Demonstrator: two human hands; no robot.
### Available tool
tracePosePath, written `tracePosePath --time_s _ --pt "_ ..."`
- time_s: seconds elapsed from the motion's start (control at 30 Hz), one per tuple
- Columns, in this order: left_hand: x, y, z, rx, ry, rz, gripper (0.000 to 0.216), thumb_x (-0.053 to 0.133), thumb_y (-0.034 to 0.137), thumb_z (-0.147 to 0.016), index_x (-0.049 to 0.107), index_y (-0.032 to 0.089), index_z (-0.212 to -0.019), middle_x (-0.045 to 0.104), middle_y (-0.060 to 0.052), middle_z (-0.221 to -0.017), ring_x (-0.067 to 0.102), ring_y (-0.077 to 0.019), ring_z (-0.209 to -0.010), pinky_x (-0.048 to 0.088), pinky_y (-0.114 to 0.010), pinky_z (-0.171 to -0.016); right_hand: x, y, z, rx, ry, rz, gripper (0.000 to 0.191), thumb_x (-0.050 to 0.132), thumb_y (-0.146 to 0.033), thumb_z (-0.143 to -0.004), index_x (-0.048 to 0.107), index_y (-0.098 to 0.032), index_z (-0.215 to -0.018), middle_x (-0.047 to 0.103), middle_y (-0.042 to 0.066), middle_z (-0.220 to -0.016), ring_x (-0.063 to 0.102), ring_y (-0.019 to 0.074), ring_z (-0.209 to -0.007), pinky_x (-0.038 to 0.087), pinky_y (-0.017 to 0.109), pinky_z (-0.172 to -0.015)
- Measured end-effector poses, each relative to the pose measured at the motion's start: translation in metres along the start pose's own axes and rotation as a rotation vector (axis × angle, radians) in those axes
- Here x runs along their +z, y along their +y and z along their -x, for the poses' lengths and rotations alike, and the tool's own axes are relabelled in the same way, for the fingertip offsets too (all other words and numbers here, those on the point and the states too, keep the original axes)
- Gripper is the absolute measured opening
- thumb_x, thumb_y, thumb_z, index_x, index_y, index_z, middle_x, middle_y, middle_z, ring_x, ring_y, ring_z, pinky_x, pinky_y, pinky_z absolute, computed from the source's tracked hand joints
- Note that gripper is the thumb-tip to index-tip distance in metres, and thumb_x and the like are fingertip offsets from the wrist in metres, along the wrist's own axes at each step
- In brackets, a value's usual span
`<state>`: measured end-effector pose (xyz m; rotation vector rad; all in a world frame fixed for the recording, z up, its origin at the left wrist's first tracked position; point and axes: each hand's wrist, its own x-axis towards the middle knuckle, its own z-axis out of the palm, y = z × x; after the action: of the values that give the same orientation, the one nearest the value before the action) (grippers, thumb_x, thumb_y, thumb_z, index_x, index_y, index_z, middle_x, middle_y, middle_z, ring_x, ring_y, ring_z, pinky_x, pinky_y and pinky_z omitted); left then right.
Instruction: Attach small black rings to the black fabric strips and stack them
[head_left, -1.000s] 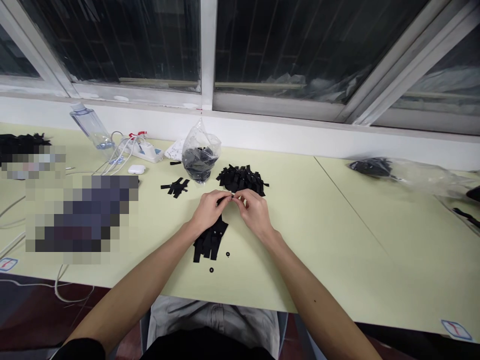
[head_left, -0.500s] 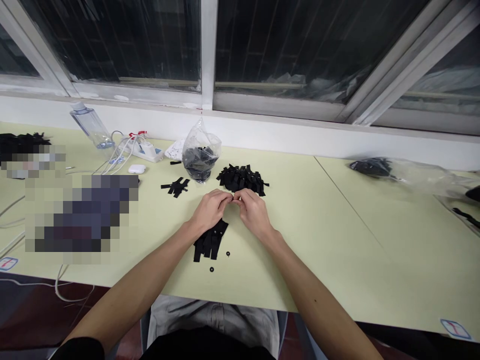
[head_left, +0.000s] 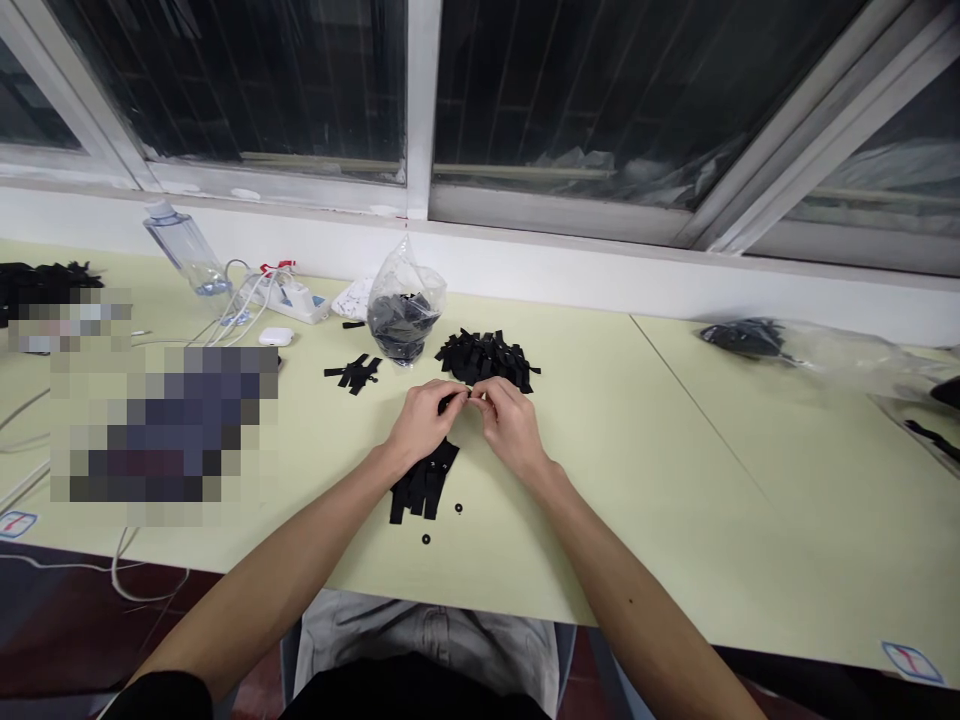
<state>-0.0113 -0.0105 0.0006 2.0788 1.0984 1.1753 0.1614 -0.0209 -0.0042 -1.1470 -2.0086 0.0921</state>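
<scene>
Head view: the left hand (head_left: 426, 415) and the right hand (head_left: 511, 418) meet over the table (head_left: 637, 520), both pinched on one small black piece (head_left: 448, 402), which lies between their fingertips and partly inside the curl of the left. Most of its outline is hidden, so its exact shape cannot be told.

The work looks to be partway through, with this piece in hand and unfinished. Black strips lie in three groups: a loose heap (head_left: 487, 358) just beyond the fingers, a flatter stack (head_left: 426, 487) below the left hand, and a small cluster (head_left: 352, 374) off to the left. Which group is finished and which is waiting cannot be told for certain; the neater stack may be the done lot and the bulky heap what remains, and if so, much is left.

The strips are matte, narrow and square-ended, apparently woven fabric, with tiny shiny spots on a few in the stack. Near the stack lie a small round black ring (head_left: 458, 508) and a second ring (head_left: 426, 539), each with a pale centre. Behind, a thin, crinkled clear bag (head_left: 405, 325) bulges with dark contents beside the heap. The tabletop is smooth, pale yellow-green, crossed by a seam.
</scene>
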Motion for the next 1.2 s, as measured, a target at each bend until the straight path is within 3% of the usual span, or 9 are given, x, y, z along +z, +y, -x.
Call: tracePosePath --time_s 0.47,0.6,0.83,1.0,1.2 --pt "0.003 -0.004 0.0 -0.123 0.042 0.224 0.023 0.055 0.033 -0.094 0.073 0.02 -0.1 0.075 -0.005 -0.104 0.069 -0.0208 -0.098 0.052 -0.032 -0.089 -0.003 -0.003 -0.003 0.077 0.068 -0.206 0.015 0.048 -0.014 -0.094 0.06 -0.022 -0.088 0.063 0.005 -0.091 0.057 0.0188 -0.078 0.046 0.033 -0.068" --pt "0.003 -0.004 0.0 -0.124 0.049 0.23 0.023 0.055 0.033 -0.094 0.074 0.021 -0.1 0.075 -0.005 -0.105 0.069 -0.0214 -0.099 0.053 -0.033 -0.09 -0.005 -0.005 -0.005 0.093 0.088 -0.255 0.013 0.051 -0.016 -0.093 0.062 -0.022 -0.089 0.063 0.008 -0.104 0.061 0.0204 -0.091 0.05 0.032 -0.068" --pt "0.002 -0.005 -0.001 -0.123 0.048 0.227 0.024 0.055 0.034 -0.094 0.074 0.02 -0.101 0.074 -0.005 -0.107 0.069 -0.0216 -0.098 0.053 -0.034 -0.089 -0.008 -0.008 -0.007 0.113 0.067 -0.31 0.011 0.051 -0.018 -0.092 0.061 -0.023 -0.091 0.063 0.009 -0.124 0.06 0.0244 -0.111 0.054 0.039 -0.081" --pt "0.001 -0.004 -0.001 -0.112 0.044 0.203 0.023 0.055 0.033 -0.094 0.074 0.02 -0.099 0.075 -0.006 -0.107 0.069 -0.0219 -0.099 0.053 -0.034 -0.089 -0.011 -0.011 -0.009 0.013 0.051 -0.19 0.014 0.052 -0.014 -0.092 0.06 -0.024 -0.087 0.066 0.006 -0.124 0.051 0.0277 -0.123 0.043 0.053 -0.103" --pt "-0.001 -0.001 -0.002 -0.107 0.041 0.199 0.022 0.056 0.032 -0.093 0.074 0.021 -0.099 0.075 -0.005 -0.104 0.069 -0.0212 -0.097 0.053 -0.035 -0.09 -0.011 -0.005 -0.008 -0.027 0.023 -0.124 0.016 0.05 -0.013 -0.093 0.061 -0.025 -0.089 0.069 0.005 -0.116 0.051 0.0282 -0.119 0.043 0.052 -0.1"
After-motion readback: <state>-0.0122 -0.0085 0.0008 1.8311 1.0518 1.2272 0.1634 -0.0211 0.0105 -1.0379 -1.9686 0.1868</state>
